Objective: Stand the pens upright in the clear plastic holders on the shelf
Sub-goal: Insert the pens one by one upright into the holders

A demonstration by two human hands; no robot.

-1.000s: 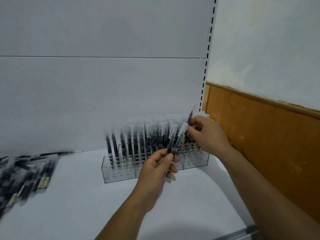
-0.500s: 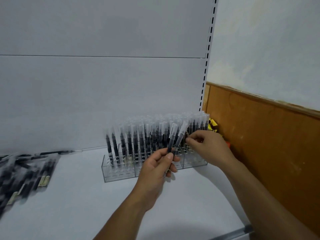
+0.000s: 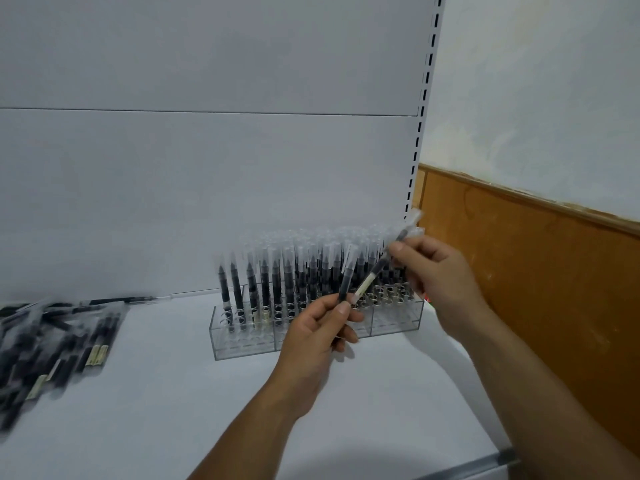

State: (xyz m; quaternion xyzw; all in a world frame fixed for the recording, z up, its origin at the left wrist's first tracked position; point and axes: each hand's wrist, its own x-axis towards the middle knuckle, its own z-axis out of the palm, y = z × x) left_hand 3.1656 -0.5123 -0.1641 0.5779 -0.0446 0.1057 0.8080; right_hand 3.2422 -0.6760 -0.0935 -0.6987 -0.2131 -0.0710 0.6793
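**Pen sorting at the clear plastic holders.** The clear plastic holders (image 3: pixel 394 322) stand on the white shelf (image 3: pixel 173 410), packed with upright capped pens (image 3: pixel 277 282). In front of the holders, the left hand (image 3: pixel 318 334) grips a black pen (image 3: pixel 346 278) near-upright by its lower end. At the holders' right end, the right hand (image 3: pixel 443 275) pinches a tilted second pen (image 3: pixel 367 285), whose lower tip meets the left fingers. Loose pens (image 3: pixel 52 341) lie well left of the holders.

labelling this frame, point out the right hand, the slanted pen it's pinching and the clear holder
right hand (image 3: pixel 440 280), head view, back of the hand
slanted pen (image 3: pixel 377 270), head view, dark barrel at mid-length
clear holder (image 3: pixel 242 342), head view, front wall near its left end
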